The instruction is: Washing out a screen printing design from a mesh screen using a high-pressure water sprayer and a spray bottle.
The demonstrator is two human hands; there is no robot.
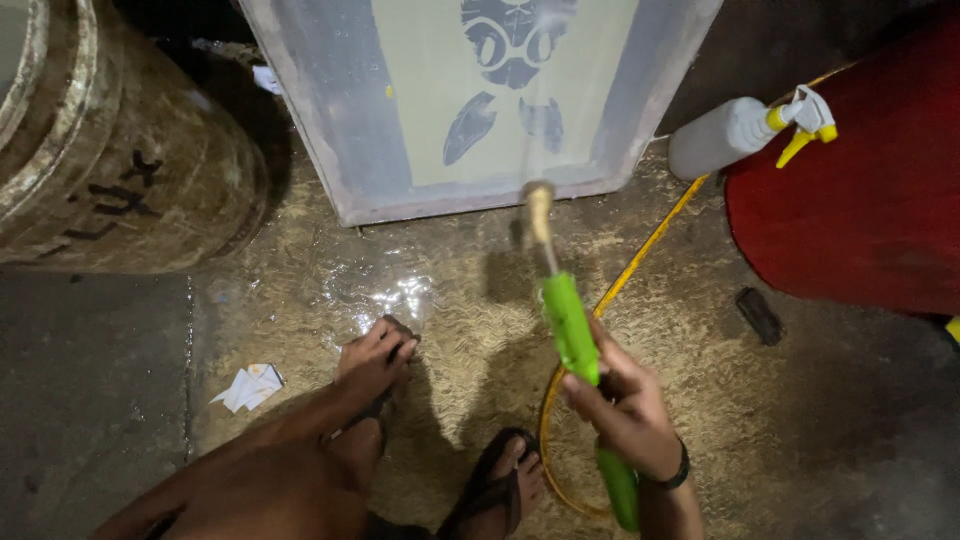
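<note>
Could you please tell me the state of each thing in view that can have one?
Spray gun: held in right hand, spraying water at the screen.
Screen: upright on the floor, leaning back, wet.
Hose: yellow, lying on the floor.
Spray bottle: lying tilted against the red tub.
Left hand: empty, resting on the foot.
Floor: wet, puddled.

Ahead of grip: framed screen blocks.
Right: red tub, spray bottle.
Left: drum; wet floor between lies open.

The printing screen (top cropped) and spray nozzle blur.
</note>
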